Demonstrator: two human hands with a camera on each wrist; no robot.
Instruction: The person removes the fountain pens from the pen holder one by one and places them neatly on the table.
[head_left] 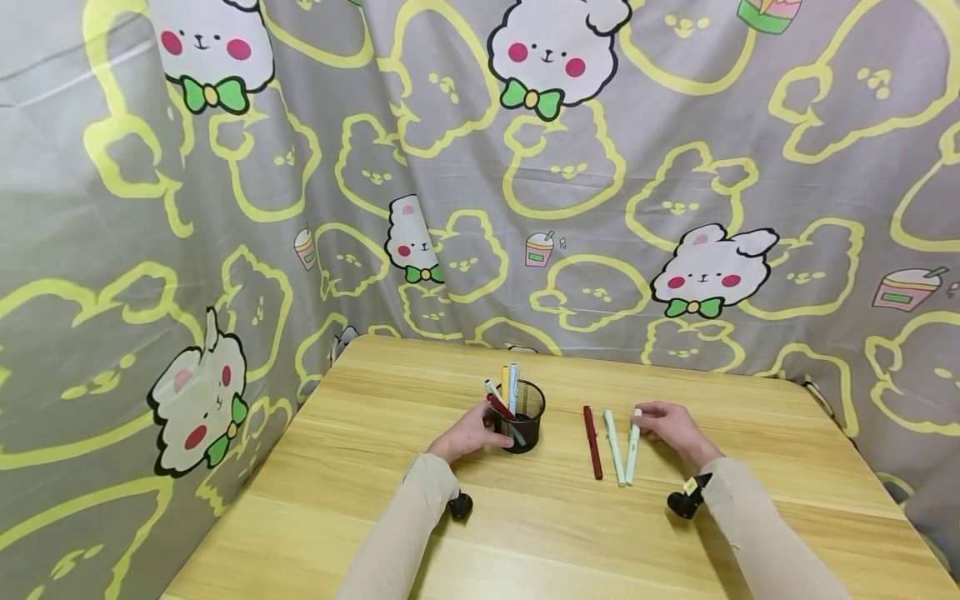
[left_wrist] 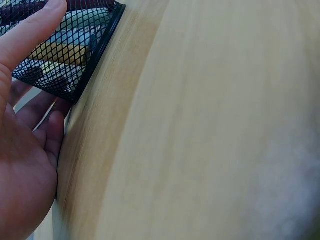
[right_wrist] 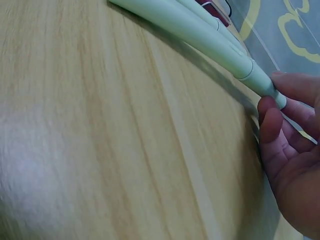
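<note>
A black mesh pen holder [head_left: 529, 432] stands upright on the table with several pens in it, among them yellow, light blue, pale and dark red ones. My left hand [head_left: 468, 433] holds it from its left side, the thumb [left_wrist: 31, 34] lying against the mesh in the left wrist view. Right of the holder, my right hand [head_left: 673, 429] pinches the far end of a pale green pen [head_left: 633, 454]. That pen [right_wrist: 200, 42] lies along the table surface in the right wrist view. Beside it are another pale green pen [head_left: 615, 450] and a dark red pen [head_left: 593, 443], both untouched.
The wooden table [head_left: 540, 542] reaches back to a grey patterned curtain [head_left: 585, 183], which also hangs along the left side. A black wrist camera [head_left: 460, 505] sits at my left wrist, another black camera [head_left: 684, 502] at my right.
</note>
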